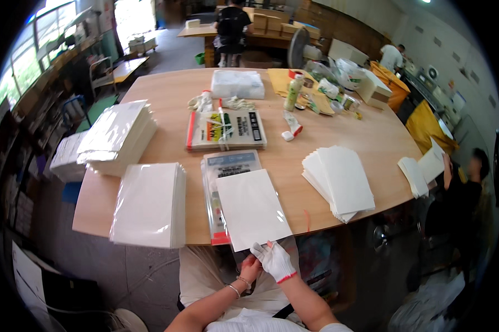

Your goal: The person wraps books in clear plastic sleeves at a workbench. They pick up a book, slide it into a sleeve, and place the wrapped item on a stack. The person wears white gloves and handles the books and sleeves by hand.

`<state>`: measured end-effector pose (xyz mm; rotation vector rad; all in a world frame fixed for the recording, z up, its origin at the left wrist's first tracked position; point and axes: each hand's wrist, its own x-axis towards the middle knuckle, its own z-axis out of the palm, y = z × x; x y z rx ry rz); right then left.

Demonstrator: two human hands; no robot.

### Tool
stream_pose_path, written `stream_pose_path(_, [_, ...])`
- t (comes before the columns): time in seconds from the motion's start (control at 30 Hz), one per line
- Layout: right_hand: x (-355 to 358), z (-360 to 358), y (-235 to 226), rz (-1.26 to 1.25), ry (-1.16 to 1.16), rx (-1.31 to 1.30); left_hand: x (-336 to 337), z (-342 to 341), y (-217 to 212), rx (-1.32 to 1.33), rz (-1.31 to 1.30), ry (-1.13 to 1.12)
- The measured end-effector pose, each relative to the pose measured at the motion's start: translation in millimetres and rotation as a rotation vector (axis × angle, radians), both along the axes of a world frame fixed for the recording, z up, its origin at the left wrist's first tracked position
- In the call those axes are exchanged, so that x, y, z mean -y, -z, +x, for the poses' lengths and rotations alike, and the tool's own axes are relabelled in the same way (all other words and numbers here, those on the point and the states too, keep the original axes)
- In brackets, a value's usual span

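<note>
A white sheet (pixel 252 207) in a clear plastic sleeve lies tilted at the table's near edge, its lower end reaching over the edge towards me. My left hand (pixel 250 269), bare with bracelets at the wrist, is closed at the sleeve's near end. My right hand (pixel 274 260), in a white glove with a red cuff, grips the sleeve's lower edge beside it; the fingertips are partly hidden. Beneath the sheet is a pack of clear plastic sleeves (pixel 212 213) with a red strip. A stack of sleeved sheets (pixel 147 205) stands to the left, a fanned pile of white sheets (pixel 346 180) to the right.
A taller sleeved stack (pixel 116 130) stands far left. Beyond my hands lie a tied sleeve pack (pixel 241 131), gloves (pixel 201 102), a white wrapped pack (pixel 238 84) and a bottle (pixel 294 93). At the right edge a person (pixel 465 188) handles white sheets (pixel 413 176).
</note>
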<state>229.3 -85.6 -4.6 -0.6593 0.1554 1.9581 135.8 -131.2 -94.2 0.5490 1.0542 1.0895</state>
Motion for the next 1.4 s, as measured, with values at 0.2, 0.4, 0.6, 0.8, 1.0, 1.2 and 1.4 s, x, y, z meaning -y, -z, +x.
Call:
stream_pose_path(0.2, [12.4, 4.8, -14.4, 0.242, -0.448, 0.666, 3.2, -55.4, -42.2, 0.037, -0.112, -0.127])
stream_pose_path(0.4, [19.2, -50.6, -3.9, 1.177, -0.215, 1.773, 9.4, -86.5, -31.0, -0.029, -0.129, -0.094])
stream_pose_path(0.6, [15.0, -62.8, -16.9, 1.114, -0.653, 2.043, 14.7, -89.1, -27.0, 0.191, -0.218, -0.220])
stream_pose_path(0.8, [-6.3, 22.4, -10.7, 1.451, -0.010, 1.438, 5.8, -90.4, -29.9, -0.121, -0.188, -0.202])
stream_pose_path(1.0, [-6.6, 69.3, -54.4, 0.974, -0.027, 1.548, 12.6, -84.1, -48.0, -0.259, -0.070, -0.016])
stream_pose_path(1.2, [11.7, -38.8, -17.3, 1.429, -0.463, 1.914, 17.8, -96.1, -16.4, -0.168, -0.232, -0.138])
stream_pose_path(1.4, [17.5, -56.9, -25.3, 1.383, -0.751, 2.043, 5.4, -88.7, -14.0, 0.045, -0.310, -0.224])
